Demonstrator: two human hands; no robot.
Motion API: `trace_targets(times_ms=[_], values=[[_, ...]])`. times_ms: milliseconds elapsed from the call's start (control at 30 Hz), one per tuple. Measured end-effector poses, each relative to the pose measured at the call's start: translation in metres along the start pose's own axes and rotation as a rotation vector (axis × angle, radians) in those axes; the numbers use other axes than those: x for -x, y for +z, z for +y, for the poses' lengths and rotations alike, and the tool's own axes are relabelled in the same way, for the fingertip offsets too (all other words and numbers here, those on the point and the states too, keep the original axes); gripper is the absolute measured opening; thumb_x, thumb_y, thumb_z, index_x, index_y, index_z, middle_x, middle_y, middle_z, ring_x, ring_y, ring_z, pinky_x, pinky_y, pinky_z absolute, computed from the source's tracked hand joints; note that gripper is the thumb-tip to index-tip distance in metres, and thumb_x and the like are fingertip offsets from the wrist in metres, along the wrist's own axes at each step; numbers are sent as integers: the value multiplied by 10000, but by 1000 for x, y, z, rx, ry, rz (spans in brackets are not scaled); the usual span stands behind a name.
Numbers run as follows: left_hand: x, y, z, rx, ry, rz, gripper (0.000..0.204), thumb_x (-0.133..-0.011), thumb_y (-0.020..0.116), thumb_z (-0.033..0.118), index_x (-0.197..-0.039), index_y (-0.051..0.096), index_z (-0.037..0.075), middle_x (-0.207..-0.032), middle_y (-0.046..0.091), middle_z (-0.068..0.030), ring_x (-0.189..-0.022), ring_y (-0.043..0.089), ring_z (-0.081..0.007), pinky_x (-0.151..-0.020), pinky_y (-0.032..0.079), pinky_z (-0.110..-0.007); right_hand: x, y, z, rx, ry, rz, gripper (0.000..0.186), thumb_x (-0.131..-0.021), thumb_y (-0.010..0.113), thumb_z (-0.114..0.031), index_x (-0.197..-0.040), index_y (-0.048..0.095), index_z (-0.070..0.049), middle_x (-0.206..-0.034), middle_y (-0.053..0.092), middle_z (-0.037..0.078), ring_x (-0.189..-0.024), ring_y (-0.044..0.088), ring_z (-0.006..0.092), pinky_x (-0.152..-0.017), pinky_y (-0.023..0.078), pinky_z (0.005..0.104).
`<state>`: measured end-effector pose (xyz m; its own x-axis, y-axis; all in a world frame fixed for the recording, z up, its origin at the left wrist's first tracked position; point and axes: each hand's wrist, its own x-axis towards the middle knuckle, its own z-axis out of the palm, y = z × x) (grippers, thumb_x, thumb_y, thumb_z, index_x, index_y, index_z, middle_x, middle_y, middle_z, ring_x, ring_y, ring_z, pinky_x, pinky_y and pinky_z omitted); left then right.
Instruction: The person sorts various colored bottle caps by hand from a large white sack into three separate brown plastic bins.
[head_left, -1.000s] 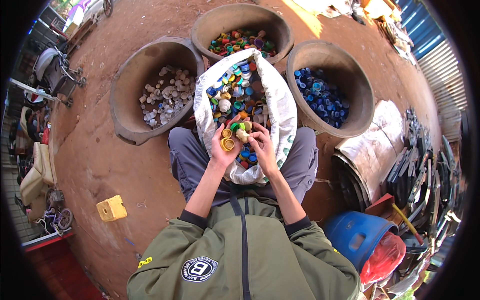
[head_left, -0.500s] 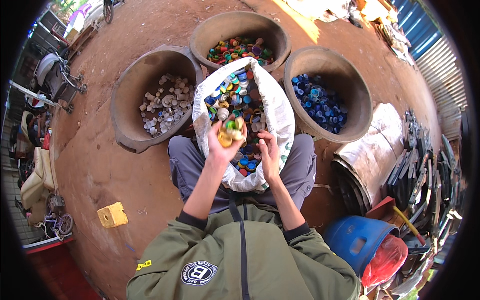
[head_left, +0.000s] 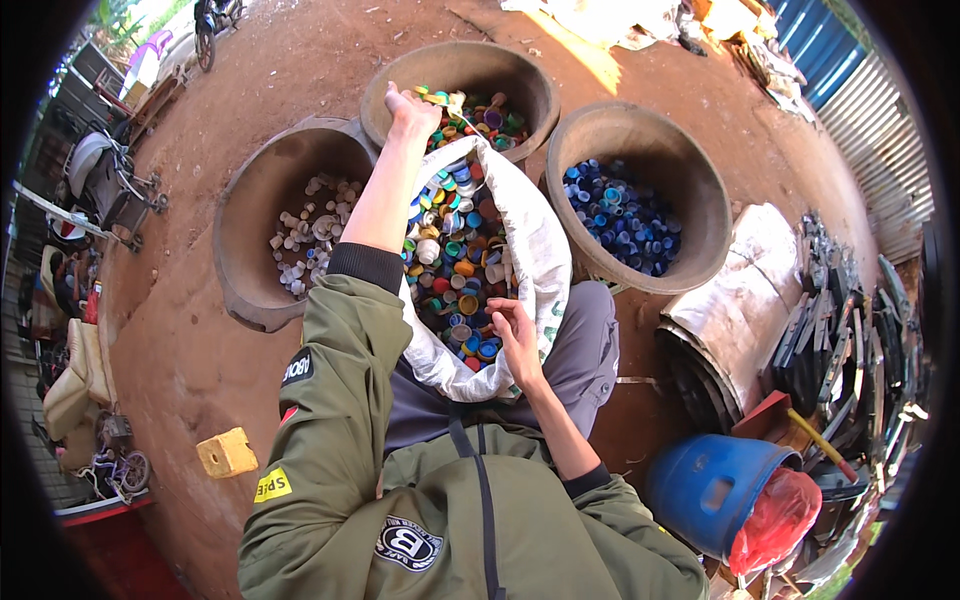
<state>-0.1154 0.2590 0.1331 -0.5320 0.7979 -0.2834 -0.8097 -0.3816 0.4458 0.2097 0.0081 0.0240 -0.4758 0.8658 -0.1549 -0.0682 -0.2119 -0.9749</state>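
Between my knees stands a white woven sack (head_left: 533, 230), full of mixed bottle caps (head_left: 462, 268). My left hand (head_left: 412, 112) reaches over the near-left rim of the far tub (head_left: 458, 62). Blurred yellow and green caps (head_left: 440, 98) spill from its fingertips, above the red, green and yellow caps (head_left: 495, 118) lying in that tub. The palm side is turned from view. My right hand (head_left: 516, 340) hovers at the sack's right side, fingers loosely bent and apart, with nothing seen in it.
A left tub (head_left: 238, 235) holds whitish caps (head_left: 310, 230); a right tub (head_left: 715, 210) holds blue caps (head_left: 625, 220). To the right are a folded sheet stack (head_left: 735, 310), dark scrap pieces (head_left: 840, 310) and a tipped blue drum (head_left: 700, 490). A yellow block (head_left: 227, 454) lies left.
My left hand has moved from above the sack, where it held several caps, forward to the far tub, and caps are leaving it. My right hand has shifted slightly down and left.
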Motion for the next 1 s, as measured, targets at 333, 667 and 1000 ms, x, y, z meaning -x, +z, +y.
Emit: trace_targets(times_ms=[333, 667, 1000], values=[[89, -62, 15, -320, -17, -334, 585, -1030, 369, 372, -1488, 314, 13, -1524, 353, -241, -1440, 302, -367, -1181, 255, -498, -5, -1, 1, 80, 39, -11, 275, -989, 533, -94, -1248, 546, -4, -1169, 630, 91, -1005, 600, 125, -875, 471, 259], [274, -207, -33, -2076, 150, -662, 353, -857, 651, 74, -1209, 620, 64, -1121, 619, -190, -990, 624, -394, -856, 511, -468, -24, -10, 31, 425, -96, 59, 426, -854, 532, 63, -1278, 504, 25, -1228, 565, 212, -1155, 607, 304, -914, 512, 369], [262, -236, -56, -2394, 244, -502, 591, -765, 714, 62, -1300, 478, -17, -1199, 528, -231, -1108, 553, -406, -870, 530, -470, -24, -9, 47, 1046, -206, -32, 391, -826, 603, -26, -1192, 504, 67, -1132, 557, 272, -1038, 609, 426, -839, 539, 435]])
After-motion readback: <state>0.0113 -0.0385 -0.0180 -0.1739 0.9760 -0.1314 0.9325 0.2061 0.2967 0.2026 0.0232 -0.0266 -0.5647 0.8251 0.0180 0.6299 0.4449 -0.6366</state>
